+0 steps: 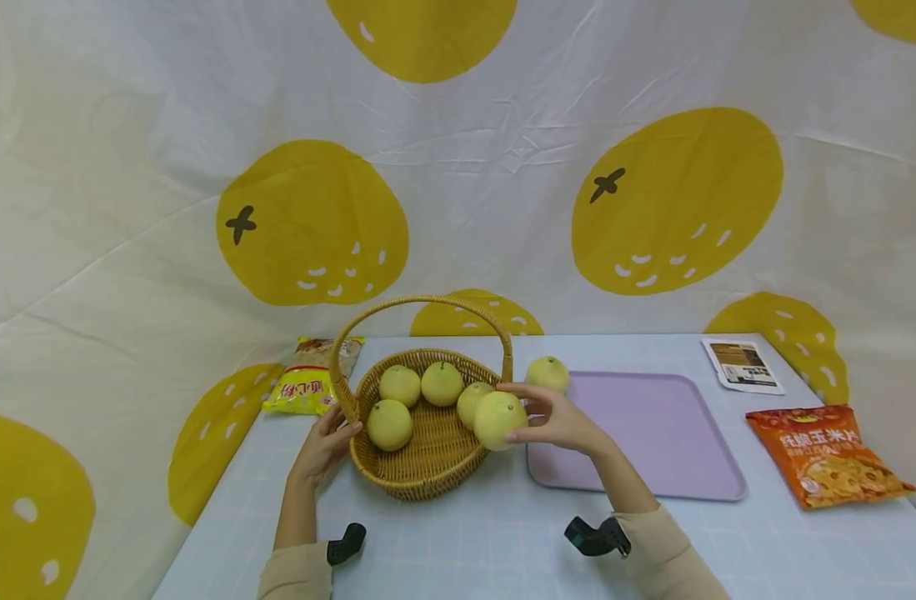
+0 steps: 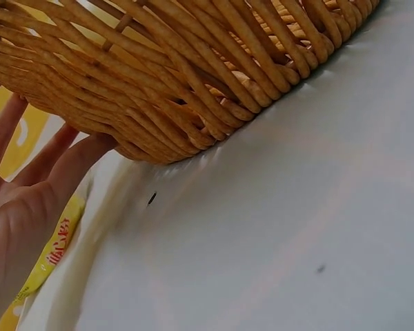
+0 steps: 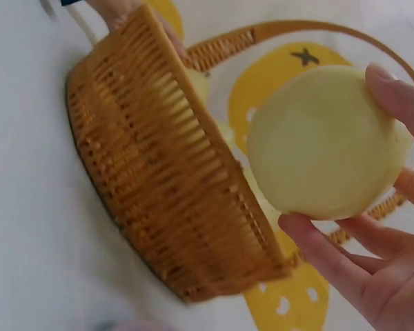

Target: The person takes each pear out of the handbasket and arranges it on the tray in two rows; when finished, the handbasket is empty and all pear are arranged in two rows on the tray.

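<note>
In the head view my right hand (image 1: pixel 558 419) holds a round yellow-green pear (image 1: pixel 500 421) over the right rim of a wicker basket (image 1: pixel 427 483). The right wrist view shows thumb and fingertips spread around this pear (image 3: pixel 324 141). Several similar pears, among them one near the front left (image 1: pixel 389 425), lie inside the basket. At the basket's left side, my left hand (image 1: pixel 324 446) grips the rim by the handle's base, thumb toward the rim. Up close in the left wrist view, its fingers touch the woven wall (image 2: pixel 159 89); some fingertips are hidden behind it.
A pear (image 1: pixel 548 374) sits by the back left corner of a lilac tray (image 1: pixel 645 433). Behind the basket's left lies a yellow snack bag (image 1: pixel 303 383). An orange chip bag (image 1: pixel 828 458) and a white-and-brown pouch (image 1: pixel 743 367) lie on the right. A fruit-print cloth hangs behind the table.
</note>
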`<move>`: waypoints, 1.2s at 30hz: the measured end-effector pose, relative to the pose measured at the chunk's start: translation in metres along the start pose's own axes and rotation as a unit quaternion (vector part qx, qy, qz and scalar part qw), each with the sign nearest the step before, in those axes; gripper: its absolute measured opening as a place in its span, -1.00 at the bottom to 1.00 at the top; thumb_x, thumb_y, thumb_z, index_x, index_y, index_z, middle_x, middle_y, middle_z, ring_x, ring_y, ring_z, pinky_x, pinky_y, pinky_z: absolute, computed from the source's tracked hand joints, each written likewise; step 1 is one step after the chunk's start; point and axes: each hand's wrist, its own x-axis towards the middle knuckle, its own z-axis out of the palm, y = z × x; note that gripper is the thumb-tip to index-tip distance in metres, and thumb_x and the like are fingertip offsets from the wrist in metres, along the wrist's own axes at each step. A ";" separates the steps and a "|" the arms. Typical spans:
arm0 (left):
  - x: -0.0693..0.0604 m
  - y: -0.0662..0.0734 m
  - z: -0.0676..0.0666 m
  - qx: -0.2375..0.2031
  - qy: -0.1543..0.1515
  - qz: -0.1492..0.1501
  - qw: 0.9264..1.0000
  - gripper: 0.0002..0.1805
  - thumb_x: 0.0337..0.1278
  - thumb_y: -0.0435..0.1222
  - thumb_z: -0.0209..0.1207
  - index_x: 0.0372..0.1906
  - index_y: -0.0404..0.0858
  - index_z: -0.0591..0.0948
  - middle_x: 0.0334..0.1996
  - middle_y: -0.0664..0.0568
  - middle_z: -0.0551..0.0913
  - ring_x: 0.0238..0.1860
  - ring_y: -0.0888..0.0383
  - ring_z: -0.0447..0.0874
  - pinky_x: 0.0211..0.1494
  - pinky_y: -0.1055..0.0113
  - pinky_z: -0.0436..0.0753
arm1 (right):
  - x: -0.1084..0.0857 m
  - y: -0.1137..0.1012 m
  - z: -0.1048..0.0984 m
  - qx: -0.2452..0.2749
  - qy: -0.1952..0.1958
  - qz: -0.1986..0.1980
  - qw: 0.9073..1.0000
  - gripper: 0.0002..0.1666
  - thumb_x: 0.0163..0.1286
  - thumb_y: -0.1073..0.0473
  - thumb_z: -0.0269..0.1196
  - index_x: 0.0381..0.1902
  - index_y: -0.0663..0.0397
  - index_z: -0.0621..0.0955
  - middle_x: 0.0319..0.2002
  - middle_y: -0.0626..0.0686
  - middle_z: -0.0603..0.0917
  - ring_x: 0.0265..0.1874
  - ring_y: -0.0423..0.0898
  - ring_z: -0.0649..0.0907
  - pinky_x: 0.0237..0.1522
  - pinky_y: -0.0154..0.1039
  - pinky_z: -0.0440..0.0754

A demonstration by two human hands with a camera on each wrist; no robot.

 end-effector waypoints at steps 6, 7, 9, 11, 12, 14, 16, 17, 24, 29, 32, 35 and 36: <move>-0.001 0.000 0.000 0.006 0.000 -0.002 1.000 -0.21 0.20 -0.40 0.14 0.47 -0.25 0.03 0.43 -0.28 0.02 0.03 0.34 0.48 0.03 0.38 0.55 | -0.020 0.002 -0.025 -0.011 0.031 0.016 0.999 -0.18 0.06 0.33 0.41 0.29 0.31 0.36 0.21 0.31 0.40 -0.04 0.12 0.59 -0.14 -0.19 0.64; -0.001 -0.001 0.000 0.007 0.000 -0.003 1.000 -0.21 0.20 -0.40 0.13 0.47 -0.26 0.02 0.43 -0.28 0.01 0.03 0.34 0.47 0.03 0.38 0.55 | -0.024 0.003 -0.029 -0.016 0.040 0.020 0.999 -0.18 0.05 0.33 0.42 0.28 0.30 0.36 0.20 0.30 0.41 -0.06 0.09 0.60 -0.15 -0.20 0.64; -0.001 -0.001 0.000 0.006 0.000 -0.006 1.000 -0.21 0.21 -0.40 0.12 0.48 -0.25 0.01 0.43 -0.28 0.00 0.03 0.34 0.47 0.03 0.39 0.54 | -0.029 0.004 -0.038 -0.026 0.057 0.028 0.998 -0.18 0.05 0.33 0.42 0.28 0.30 0.37 0.19 0.29 0.41 -0.10 0.05 0.60 -0.15 -0.22 0.64; -0.002 0.000 0.000 0.005 0.001 -0.007 1.000 -0.21 0.22 -0.40 0.12 0.48 -0.24 0.02 0.43 -0.27 0.01 0.03 0.34 0.47 0.03 0.39 0.54 | -0.035 0.006 -0.046 -0.036 0.073 0.039 0.996 -0.19 0.05 0.32 0.42 0.27 0.29 0.38 0.19 0.29 0.41 -0.12 0.03 0.60 -0.16 -0.23 0.64; -0.002 0.000 0.000 0.006 0.002 -0.006 1.000 -0.21 0.22 -0.40 0.12 0.48 -0.25 0.02 0.43 -0.27 0.01 0.03 0.35 0.47 0.03 0.39 0.54 | -0.038 0.008 -0.050 -0.042 0.080 0.044 0.995 -0.20 0.06 0.31 0.42 0.27 0.28 0.38 0.18 0.28 0.42 -0.14 0.02 0.60 -0.15 -0.24 0.64; -0.002 0.000 0.000 0.004 0.002 -0.007 1.000 -0.22 0.21 -0.39 0.13 0.47 -0.24 0.03 0.43 -0.26 0.01 0.03 0.35 0.47 0.03 0.38 0.54 | -0.043 0.011 -0.057 -0.050 0.089 0.051 0.993 -0.21 0.08 0.30 0.41 0.28 0.27 0.38 0.20 0.28 0.42 -0.13 0.02 0.60 -0.14 -0.25 0.63; -0.003 0.001 0.001 0.004 0.003 -0.008 1.000 -0.21 0.21 -0.38 0.14 0.47 -0.23 0.04 0.43 -0.25 0.02 0.03 0.36 0.48 0.03 0.38 0.54 | -0.048 0.015 -0.063 -0.060 0.098 0.058 0.992 -0.22 0.09 0.28 0.41 0.28 0.25 0.38 0.19 0.26 0.44 -0.12 -0.01 0.61 -0.13 -0.27 0.62; -0.003 0.002 0.001 0.003 0.003 -0.008 1.000 -0.21 0.20 -0.38 0.14 0.47 -0.23 0.04 0.43 -0.25 0.03 0.03 0.37 0.48 0.03 0.38 0.54 | -0.051 0.017 -0.066 -0.064 0.101 0.060 0.991 -0.22 0.09 0.28 0.40 0.28 0.24 0.38 0.19 0.25 0.44 -0.12 -0.01 0.61 -0.13 -0.27 0.61; -0.002 0.003 0.001 0.000 0.000 -0.007 1.000 -0.25 0.21 -0.39 0.14 0.46 -0.21 0.10 0.43 -0.19 0.06 0.06 0.38 0.46 0.05 0.37 0.54 | -0.063 0.028 -0.085 -0.082 0.135 0.083 0.984 -0.22 0.13 0.23 0.38 0.30 0.21 0.37 0.22 0.27 0.42 -0.07 0.07 0.61 -0.10 -0.25 0.58; 0.000 0.001 0.001 -0.003 -0.002 -0.007 1.000 -0.25 0.22 -0.40 0.12 0.46 -0.21 0.09 0.43 -0.19 0.05 0.06 0.38 0.46 0.05 0.37 0.53 | -0.067 0.037 -0.095 -0.103 0.160 0.126 0.974 -0.21 0.19 0.13 0.35 0.34 0.16 0.33 0.26 0.31 0.36 0.04 0.26 0.53 0.03 0.03 0.51; 0.000 0.001 0.001 -0.004 -0.005 0.002 1.000 -0.25 0.22 -0.40 0.12 0.46 -0.24 0.08 0.43 -0.20 0.05 0.06 0.38 0.46 0.05 0.37 0.54 | -0.069 0.041 -0.099 -0.107 0.167 0.140 0.970 -0.19 0.20 0.11 0.34 0.35 0.16 0.31 0.28 0.33 0.32 0.08 0.33 0.49 0.07 0.18 0.45; -0.001 0.000 0.001 -0.008 -0.006 0.009 1.000 -0.25 0.21 -0.41 0.13 0.45 -0.27 0.08 0.42 -0.21 0.05 0.07 0.38 0.46 0.05 0.37 0.54 | -0.071 0.042 -0.102 -0.106 0.173 0.147 0.968 -0.19 0.20 0.12 0.34 0.35 0.18 0.30 0.28 0.35 0.31 0.08 0.34 0.49 0.08 0.18 0.44; -0.001 0.000 0.001 -0.009 -0.007 0.010 1.000 -0.25 0.20 -0.41 0.13 0.45 -0.29 0.08 0.42 -0.22 0.04 0.07 0.38 0.46 0.04 0.37 0.54 | -0.071 0.043 -0.103 -0.106 0.175 0.149 0.967 -0.19 0.20 0.12 0.34 0.36 0.19 0.30 0.28 0.35 0.31 0.07 0.33 0.50 0.07 0.14 0.46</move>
